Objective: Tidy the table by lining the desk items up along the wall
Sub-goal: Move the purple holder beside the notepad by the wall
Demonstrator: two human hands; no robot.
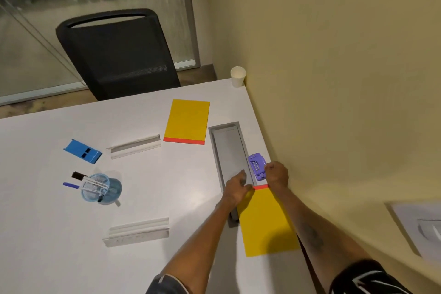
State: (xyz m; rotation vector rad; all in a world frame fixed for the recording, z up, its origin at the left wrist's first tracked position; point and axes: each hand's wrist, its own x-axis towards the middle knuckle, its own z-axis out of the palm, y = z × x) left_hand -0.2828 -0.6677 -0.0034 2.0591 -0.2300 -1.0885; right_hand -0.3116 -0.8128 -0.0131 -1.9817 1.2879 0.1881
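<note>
White surface (71, 234) meets a cream wall (334, 79). Against that wall lies a yellow notepad with a red top strip (266, 224), its top corners gripped by both hands, left (235, 188) and right (276, 174). Just beyond sits a small purple stapler (256, 166). No writing is legible.

Yellow notepads (267, 222), purple stapler (256, 166), blue cup (102, 188).

Along the wall (334, 79) at frame right, the strip of surface (255, 112) between paper cup (238, 76) and purple stapler (256, 166) lies open; the grey tray (230, 150) crowds its inner side.
</note>
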